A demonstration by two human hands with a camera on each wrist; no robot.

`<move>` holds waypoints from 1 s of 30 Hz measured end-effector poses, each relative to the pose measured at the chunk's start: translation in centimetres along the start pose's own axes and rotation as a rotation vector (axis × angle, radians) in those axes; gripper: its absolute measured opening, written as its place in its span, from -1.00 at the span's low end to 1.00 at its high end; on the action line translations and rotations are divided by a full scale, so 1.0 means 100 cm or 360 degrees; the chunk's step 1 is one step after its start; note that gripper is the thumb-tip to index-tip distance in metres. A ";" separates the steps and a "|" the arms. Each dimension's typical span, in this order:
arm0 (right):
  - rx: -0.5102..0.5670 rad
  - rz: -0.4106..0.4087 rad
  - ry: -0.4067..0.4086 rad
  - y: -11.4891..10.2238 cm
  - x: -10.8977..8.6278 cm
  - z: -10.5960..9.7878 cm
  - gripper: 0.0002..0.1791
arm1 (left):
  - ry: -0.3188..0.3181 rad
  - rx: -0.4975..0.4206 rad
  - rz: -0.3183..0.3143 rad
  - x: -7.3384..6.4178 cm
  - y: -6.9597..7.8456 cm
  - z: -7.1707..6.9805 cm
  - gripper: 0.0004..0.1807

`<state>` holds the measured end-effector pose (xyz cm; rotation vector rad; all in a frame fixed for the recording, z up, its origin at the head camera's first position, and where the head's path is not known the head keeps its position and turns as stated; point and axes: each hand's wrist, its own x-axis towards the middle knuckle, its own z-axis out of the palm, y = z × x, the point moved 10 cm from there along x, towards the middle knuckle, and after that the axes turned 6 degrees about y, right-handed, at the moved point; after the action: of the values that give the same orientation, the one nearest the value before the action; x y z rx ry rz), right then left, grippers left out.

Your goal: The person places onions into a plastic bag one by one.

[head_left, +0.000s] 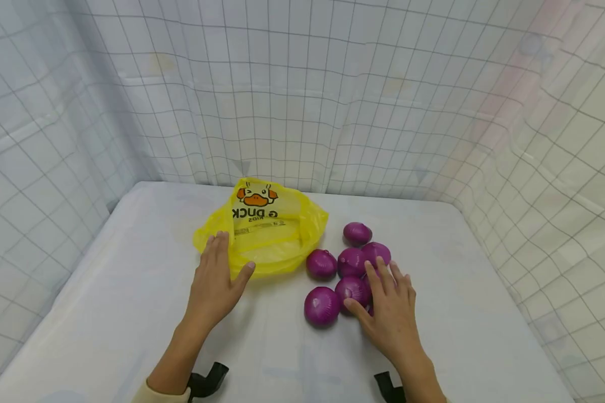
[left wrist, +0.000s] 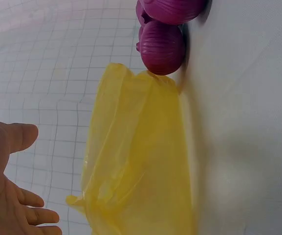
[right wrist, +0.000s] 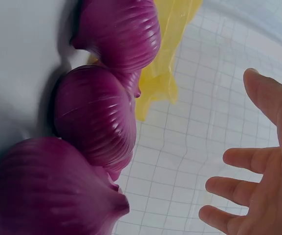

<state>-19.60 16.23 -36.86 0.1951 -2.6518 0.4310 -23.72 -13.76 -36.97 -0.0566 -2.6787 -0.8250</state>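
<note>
A yellow plastic bag (head_left: 277,252) with a duck print lies at the table's far middle, its mouth facing me. My left hand (head_left: 213,288) hovers by the bag's near left side, fingers straight and thumb spread. In the left wrist view the hand (left wrist: 9,196) is apart from the bag (left wrist: 145,161). Several purple onions (head_left: 322,307) sit in a cluster right of the bag. Over the cluster's right side is my right hand (head_left: 390,313), fingers extended, hiding some onions. The right wrist view shows a gap between this hand (right wrist: 258,181) and the onions (right wrist: 94,115).
A white cloth covers the table (head_left: 131,291). Grid-patterned white curtains (head_left: 292,101) close off the back and both sides. Black wrist mounts (head_left: 209,380) show beneath the forearms.
</note>
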 end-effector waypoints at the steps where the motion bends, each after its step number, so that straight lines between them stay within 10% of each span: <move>1: 0.0013 0.0006 0.0000 0.001 -0.001 0.000 -0.07 | -0.0003 -0.0038 -0.0018 0.002 -0.001 0.001 -0.09; 18: 0.0312 0.0115 0.0049 0.024 -0.013 -0.004 0.03 | 0.0059 -0.0393 -0.0171 0.021 -0.017 0.008 -0.12; 30: 0.0310 0.0318 -0.0199 0.049 -0.031 0.010 0.15 | 0.0014 -0.0510 -0.0373 0.027 -0.029 0.012 -0.18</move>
<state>-18.24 20.71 -40.45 0.0157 -2.7613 0.7669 -27.02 -15.62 -38.59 0.1875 -2.5502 -1.3170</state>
